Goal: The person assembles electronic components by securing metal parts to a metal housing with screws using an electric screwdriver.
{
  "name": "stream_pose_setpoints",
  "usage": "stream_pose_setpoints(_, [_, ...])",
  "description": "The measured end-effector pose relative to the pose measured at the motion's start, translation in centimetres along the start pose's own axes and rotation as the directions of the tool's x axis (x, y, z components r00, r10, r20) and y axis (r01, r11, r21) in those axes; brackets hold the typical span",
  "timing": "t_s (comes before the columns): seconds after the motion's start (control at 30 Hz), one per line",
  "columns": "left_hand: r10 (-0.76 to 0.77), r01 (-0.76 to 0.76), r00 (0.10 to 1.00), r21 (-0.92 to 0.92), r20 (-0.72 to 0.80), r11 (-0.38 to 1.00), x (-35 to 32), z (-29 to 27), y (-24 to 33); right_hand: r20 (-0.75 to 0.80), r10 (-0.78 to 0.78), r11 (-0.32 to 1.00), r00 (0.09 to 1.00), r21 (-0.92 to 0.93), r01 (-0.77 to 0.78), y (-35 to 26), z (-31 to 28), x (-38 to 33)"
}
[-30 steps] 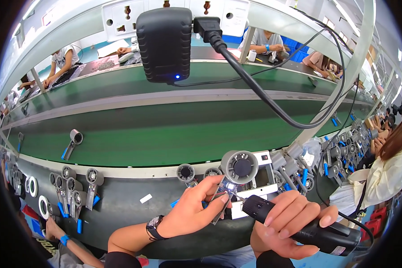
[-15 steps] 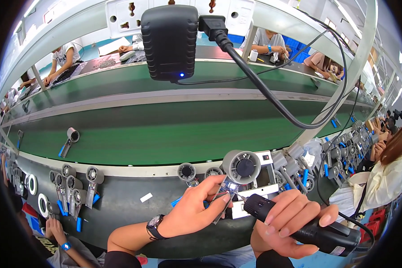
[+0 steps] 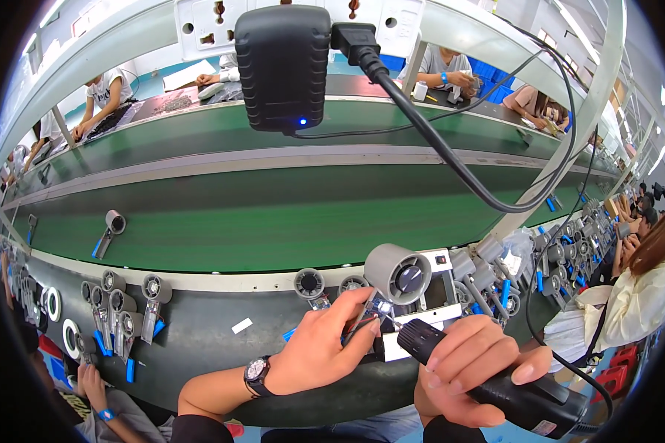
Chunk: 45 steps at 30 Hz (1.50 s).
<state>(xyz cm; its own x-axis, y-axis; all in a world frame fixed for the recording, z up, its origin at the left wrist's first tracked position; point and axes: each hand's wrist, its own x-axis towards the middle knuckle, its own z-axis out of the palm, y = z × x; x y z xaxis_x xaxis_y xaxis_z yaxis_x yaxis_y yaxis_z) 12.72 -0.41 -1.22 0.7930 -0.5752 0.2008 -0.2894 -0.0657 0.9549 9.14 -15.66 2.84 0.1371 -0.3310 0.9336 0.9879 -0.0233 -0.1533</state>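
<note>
My left hand [image 3: 329, 334], with a watch on its wrist, pinches the handle of a grey handheld fan [image 3: 397, 275]. The fan's round head points up, and a small circuit board shows in its opened handle beside my fingertips. My right hand [image 3: 469, 365] is wrapped round a black electric screwdriver [image 3: 495, 376]. Its thin bit reaches leftward to the board just below the fan head; whether it sits in a screw is too small to tell. Behind the fan stands a white-and-grey box [image 3: 442, 284] with a small switch.
Grey fan units with blue parts lie left [image 3: 122, 306] and in a heap right [image 3: 576, 244]. Past the table edge runs a green conveyor belt [image 3: 273, 214] carrying a fan [image 3: 111, 230]. A black power adapter [image 3: 282, 70] and cable hang overhead. Co-workers sit left, right and opposite.
The fan in my left hand has tilted slightly and its head turned a little. My right hand and the screwdriver have shifted slightly left. On the belt, the fan has moved a bit left.
</note>
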Motion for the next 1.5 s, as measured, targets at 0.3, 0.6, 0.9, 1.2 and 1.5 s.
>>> stream_pose_setpoints(0.3, [0.085, -0.074, 0.993, 0.134, -0.081, 0.988, 0.2, -0.2, -0.1, -0.008, -0.004, 0.997, 1.0, 0.083, 0.005, 0.8, 0.8, -0.2])
stream_pose_setpoints(0.6, [0.086, -0.074, 0.993, 0.158, -0.075, 0.985, 0.2, -0.4, 0.3, 0.0, 0.027, 0.995, 1.0, 0.094, -0.027, 0.8, 1.0, -0.3])
stream_pose_setpoints(0.9, [0.077, -0.07, 0.995, 0.109, -0.07, 0.992, 0.4, -0.4, -0.2, 0.135, 0.015, 0.994, 0.991, 0.108, -0.03, 0.9, 0.4, 0.0])
stream_pose_setpoints(1.2, [-0.044, 0.05, 0.999, -0.2, 0.032, 0.978, 0.5, 0.3, -0.4, -0.019, -0.016, 0.996, 1.0, 0.089, 0.017, -0.4, -0.8, 1.4])
stream_pose_setpoints(1.5, [-0.016, 0.021, 1.0, -0.249, 0.024, 0.968, 0.3, 0.5, -0.4, -0.14, 0.157, 0.981, 0.978, 0.14, -0.137, -1.3, -1.7, 2.7])
